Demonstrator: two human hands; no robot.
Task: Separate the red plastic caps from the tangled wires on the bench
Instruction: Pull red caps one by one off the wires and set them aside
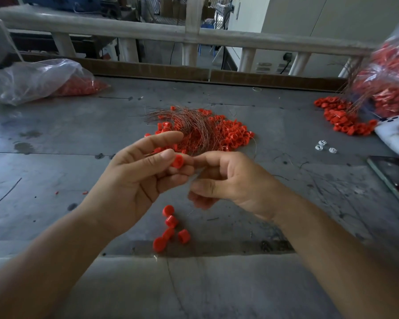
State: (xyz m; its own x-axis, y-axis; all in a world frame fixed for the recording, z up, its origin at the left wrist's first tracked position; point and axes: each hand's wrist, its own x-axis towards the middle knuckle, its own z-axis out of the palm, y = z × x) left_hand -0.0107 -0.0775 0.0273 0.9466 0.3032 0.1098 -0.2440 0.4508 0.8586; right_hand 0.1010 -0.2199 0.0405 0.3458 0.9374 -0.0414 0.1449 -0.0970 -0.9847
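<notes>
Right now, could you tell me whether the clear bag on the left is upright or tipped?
Tipped: the clear plastic bag lies slumped on the bench, red caps inside.

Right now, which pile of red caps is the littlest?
The five loose caps nearest the person; the wire-tangled middle pile and the right pile are far bigger.

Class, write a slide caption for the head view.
Left hand holds a round red plastic cap; right hand pinches its thin wire above the grey metal bench.
</notes>
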